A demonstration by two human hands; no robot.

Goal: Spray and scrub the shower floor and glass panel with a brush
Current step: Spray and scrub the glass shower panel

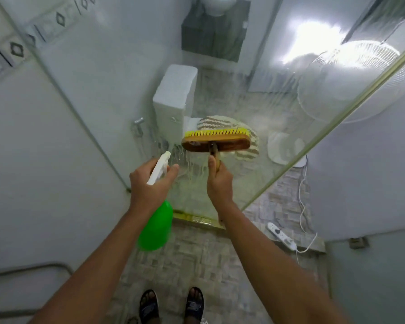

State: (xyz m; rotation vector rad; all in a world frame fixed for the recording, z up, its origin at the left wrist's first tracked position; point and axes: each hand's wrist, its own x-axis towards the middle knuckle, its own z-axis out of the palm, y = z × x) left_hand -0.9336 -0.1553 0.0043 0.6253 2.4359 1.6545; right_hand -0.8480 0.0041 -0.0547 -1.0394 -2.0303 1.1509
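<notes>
The left hand is wrapped round the white trigger head of a green spray bottle, forefinger stretched forward past the nozzle, which points up and ahead at the glass panel. The bottle's green body hangs below the wrist, slightly blurred. The right hand is clamped round the wooden handle of the brush, thumb laid along the shaft. The two hands sit side by side, near each other but not touching.

The brush head lies just ahead of and above the right hand, clearly the nearer of the two. Its long axis runs left to right, square to the handle, with the yellow bristles turned away from the person and set against the glass panel or very close to it; actual contact cannot be made out. Pale runs of liquid streak the glass below the brush head and in front of the nozzle, down towards the brass strip along the panel's bottom edge. To my eye the scrub stroke wants to travel along the glass plane, down or sideways through those wet runs, while the nozzle stays clear to the left.

Beneath, the person's sandalled feet stand on the shower floor, patterned in small grey tiles. Through the glass show a toilet cistern, a striped mat, a white fan and a power strip near the floor's right edge.

No brand, label or writing is readable on bottle or brush.
</notes>
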